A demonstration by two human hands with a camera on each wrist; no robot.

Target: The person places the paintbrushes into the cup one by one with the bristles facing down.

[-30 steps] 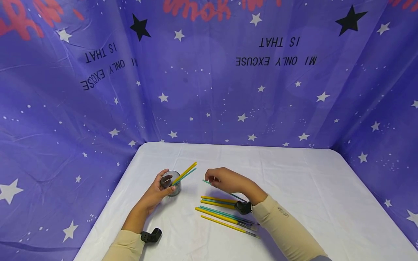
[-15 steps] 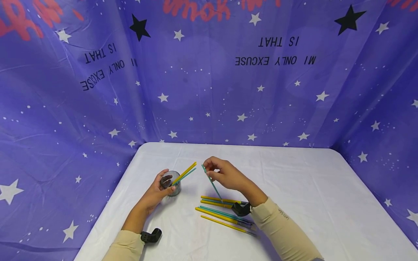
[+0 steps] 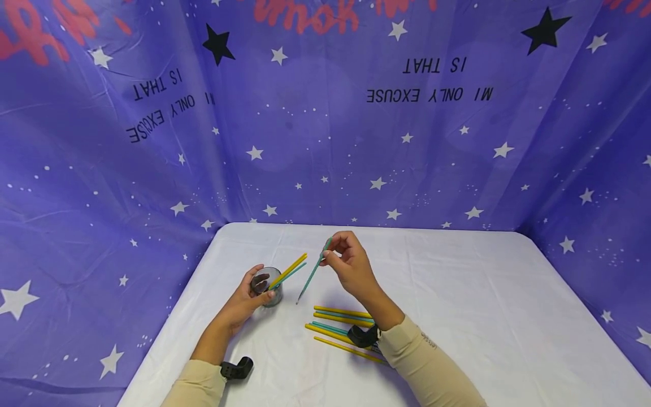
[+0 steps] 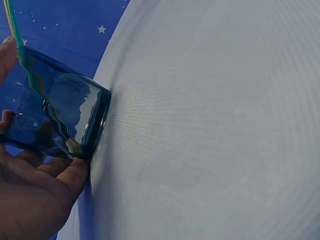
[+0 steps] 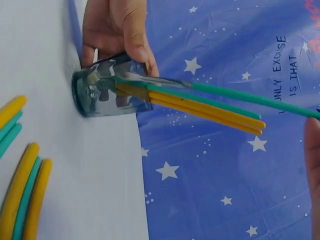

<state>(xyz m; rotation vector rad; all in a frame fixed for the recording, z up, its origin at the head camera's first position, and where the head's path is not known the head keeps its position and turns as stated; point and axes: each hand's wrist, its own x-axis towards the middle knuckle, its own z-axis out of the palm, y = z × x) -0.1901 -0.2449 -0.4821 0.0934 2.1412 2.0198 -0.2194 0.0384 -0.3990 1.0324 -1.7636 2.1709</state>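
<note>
My left hand (image 3: 243, 302) grips a tinted glass cup (image 4: 55, 107) on the left part of the table, fingers and thumb around its sides. Yellow paintbrushes (image 5: 210, 114) and a green one lean inside it, handles sticking out over the rim toward the right. To the right of the cup, my right hand (image 3: 351, 264) pinches a green paintbrush (image 3: 311, 277) near its handle end, above the table. That brush slants down with its bristle tip pointing left, near the cup. In the right wrist view its metal ferrule overlaps the cup's mouth; whether it touches cannot be told.
On the white table (image 3: 447, 294), several yellow and green paintbrushes (image 3: 335, 333) lie side by side below my right forearm, which hides their bristle ends. A purple curtain (image 3: 325, 141) with stars hangs behind the table and along its sides.
My right hand has risen and swung the green paintbrush from lying nearly flat to a slant, its bristle tip passing from the right to the left. The left hand and cup have stayed put.
</note>
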